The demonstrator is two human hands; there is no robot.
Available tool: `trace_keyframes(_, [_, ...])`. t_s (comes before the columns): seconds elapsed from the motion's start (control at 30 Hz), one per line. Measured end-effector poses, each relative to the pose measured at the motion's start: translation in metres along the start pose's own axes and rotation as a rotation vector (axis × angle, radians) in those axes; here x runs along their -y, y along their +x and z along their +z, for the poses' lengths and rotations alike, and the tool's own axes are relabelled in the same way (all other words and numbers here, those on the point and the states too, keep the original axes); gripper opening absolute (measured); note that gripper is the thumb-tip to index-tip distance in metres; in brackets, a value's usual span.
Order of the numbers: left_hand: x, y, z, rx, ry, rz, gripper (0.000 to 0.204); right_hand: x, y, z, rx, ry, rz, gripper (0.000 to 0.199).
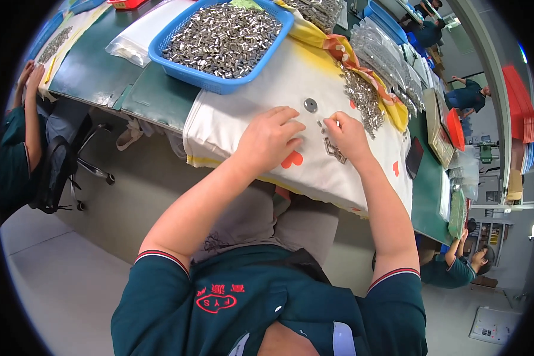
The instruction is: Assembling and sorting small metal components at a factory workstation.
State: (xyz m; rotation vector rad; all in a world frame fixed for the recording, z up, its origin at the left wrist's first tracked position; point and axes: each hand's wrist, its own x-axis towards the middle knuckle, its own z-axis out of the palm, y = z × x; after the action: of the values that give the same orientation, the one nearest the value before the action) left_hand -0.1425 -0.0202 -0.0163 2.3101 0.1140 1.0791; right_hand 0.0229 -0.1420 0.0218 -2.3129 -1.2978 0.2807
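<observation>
My left hand rests palm down on the white cloth, fingers apart and slightly bent, with nothing visible in it. To its right my right hand is closed in a pinch, and a small shiny metal piece shows at its fingertips. A short row of small metal parts lies on the cloth beside that hand. Just beyond both hands sits a round grey metal disc with a dark centre. Farther right, a loose pile of small silvery metal parts spreads along a yellow-and-red cloth edge.
A blue plastic basket full of short metal cylinders stands at the back left. Plastic bags of parts lie at the back right. A red tray is on the green table. Co-workers sit at left and far right.
</observation>
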Motion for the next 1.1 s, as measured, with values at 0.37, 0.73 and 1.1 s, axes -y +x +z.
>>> trace_keyframes(0.37, [-0.001, 0.000, -0.007, 0.048, -0.147, -0.039, 0.018, 0.095, 0.136, -0.029, 0.041, 0.196, -0.058, 0.028])
trace_keyframes(0.73, [0.001, 0.000, -0.018, 0.085, -0.210, -0.134, 0.018, 0.137, 0.180, 0.002, 0.068, 0.315, -0.334, 0.031])
trace_keyframes(1.1, [0.003, 0.006, -0.012, 0.162, -0.194, -0.137, 0.017, 0.025, 0.106, 0.025, 0.079, -0.172, -0.213, 0.015])
